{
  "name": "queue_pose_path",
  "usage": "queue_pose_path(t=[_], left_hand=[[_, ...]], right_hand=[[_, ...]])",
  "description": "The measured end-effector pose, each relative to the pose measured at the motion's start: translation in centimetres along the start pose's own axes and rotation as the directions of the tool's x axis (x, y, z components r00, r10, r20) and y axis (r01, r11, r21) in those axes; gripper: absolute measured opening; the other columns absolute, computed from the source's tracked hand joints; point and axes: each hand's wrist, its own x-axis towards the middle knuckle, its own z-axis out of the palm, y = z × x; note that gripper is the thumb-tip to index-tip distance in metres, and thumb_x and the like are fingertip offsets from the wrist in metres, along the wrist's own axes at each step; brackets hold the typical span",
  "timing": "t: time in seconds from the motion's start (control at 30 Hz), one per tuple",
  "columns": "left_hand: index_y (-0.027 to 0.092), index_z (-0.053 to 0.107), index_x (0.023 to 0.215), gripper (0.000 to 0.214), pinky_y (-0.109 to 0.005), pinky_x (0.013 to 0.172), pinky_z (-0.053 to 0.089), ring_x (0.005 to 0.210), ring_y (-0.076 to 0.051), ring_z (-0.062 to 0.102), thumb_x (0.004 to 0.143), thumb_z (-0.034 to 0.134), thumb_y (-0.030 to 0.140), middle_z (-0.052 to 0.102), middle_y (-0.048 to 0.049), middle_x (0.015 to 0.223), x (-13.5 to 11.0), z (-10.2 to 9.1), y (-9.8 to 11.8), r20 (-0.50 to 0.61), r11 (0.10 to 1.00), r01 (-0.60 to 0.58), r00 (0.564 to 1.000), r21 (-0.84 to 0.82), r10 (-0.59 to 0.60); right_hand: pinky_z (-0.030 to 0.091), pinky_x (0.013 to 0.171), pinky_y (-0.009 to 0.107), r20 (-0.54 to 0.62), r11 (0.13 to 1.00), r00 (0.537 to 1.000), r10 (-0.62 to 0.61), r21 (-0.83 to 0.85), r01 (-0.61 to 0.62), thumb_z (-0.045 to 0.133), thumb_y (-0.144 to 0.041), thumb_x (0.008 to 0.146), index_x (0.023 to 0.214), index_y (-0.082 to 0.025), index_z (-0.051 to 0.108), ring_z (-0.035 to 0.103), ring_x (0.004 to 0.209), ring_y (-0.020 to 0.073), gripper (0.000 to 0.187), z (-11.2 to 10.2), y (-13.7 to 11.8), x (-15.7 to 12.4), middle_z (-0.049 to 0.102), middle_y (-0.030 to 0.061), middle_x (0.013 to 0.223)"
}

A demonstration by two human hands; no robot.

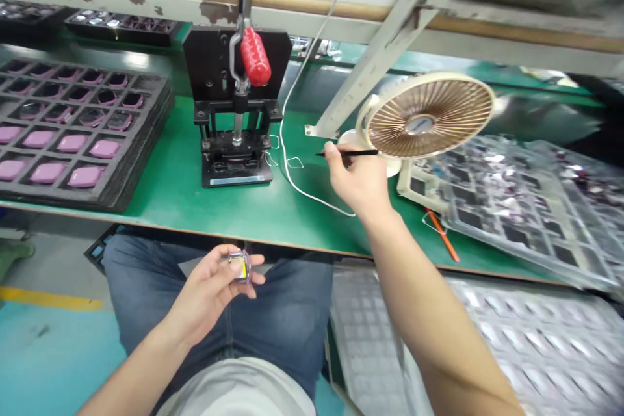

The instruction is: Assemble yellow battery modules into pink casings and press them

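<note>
My left hand (209,289) is over my lap, in front of the bench edge. Its thumb and fingers grip a small purple watch case (247,266) with yellow and white showing inside. Over the green bench, my right hand (358,175) is closed around a slim black pointed tool (363,153), whose tip points left; I cannot tell whether it is tweezers. Behind that hand stands a cream desk fan (429,118). To the left is a black toggle press (237,123) with a red handle (255,57), its lever upright.
A dark foam tray (110,192) of purple watch cases lies at left. Clear plastic trays (536,253) with parts cover the right side. An orange stick (443,236) lies near the bench edge. A white cable (312,196) crosses the bench, and a slanted metal brace (370,52) rises behind.
</note>
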Motion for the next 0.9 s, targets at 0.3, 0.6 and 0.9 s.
queue_pose_path(t=[0.3, 0.6, 0.9], left_hand=[[0.022, 0.076, 0.136, 0.062, -0.034, 0.085, 0.069, 0.121, -0.038, 0.075, 0.079, 0.093, 0.038, 0.07, -0.0162, 0.149, -0.8, -3.0, -0.2, -0.19, 0.977, 0.168, 0.971, 0.128, -0.143], [0.027, 0.076, 0.137, 0.063, -0.032, 0.072, 0.069, 0.109, -0.037, 0.08, 0.078, 0.094, 0.037, 0.079, -0.0144, 0.134, -0.1, -0.9, -1.6, -0.167, 0.963, 0.243, 0.961, 0.114, -0.222], [0.021, 0.087, 0.107, 0.034, -0.031, 0.069, 0.065, 0.102, -0.038, 0.081, 0.076, 0.095, 0.03, 0.083, -0.0168, 0.121, 0.1, 0.0, -3.6, -0.138, 0.979, 0.194, 0.973, 0.068, -0.183]], right_hand=[[0.055, 0.075, 0.032, -0.223, 0.992, 0.973, 0.062, -0.091, -0.084, 0.04, -0.048, 0.113, 0.131, -0.019, 0.068, 0.068, 0.075, 0.0192, 0.044, -8.6, 4.1, -8.3, 0.076, 0.0069, 0.097], [0.051, 0.082, 0.037, -0.209, 0.572, 0.824, 0.527, -0.63, -0.526, 0.07, -0.038, 0.092, 0.103, -0.014, 0.084, 0.072, 0.092, 0.0332, 0.03, -23.7, 16.2, -4.5, 0.078, 0.0176, 0.09], [0.045, 0.073, 0.029, 0.061, 0.629, 0.788, 0.613, -0.641, -0.439, 0.084, -0.031, 0.082, 0.091, -0.02, 0.084, 0.066, 0.076, 0.0213, 0.014, -23.8, 19.4, -1.3, 0.075, 0.004, 0.078]])
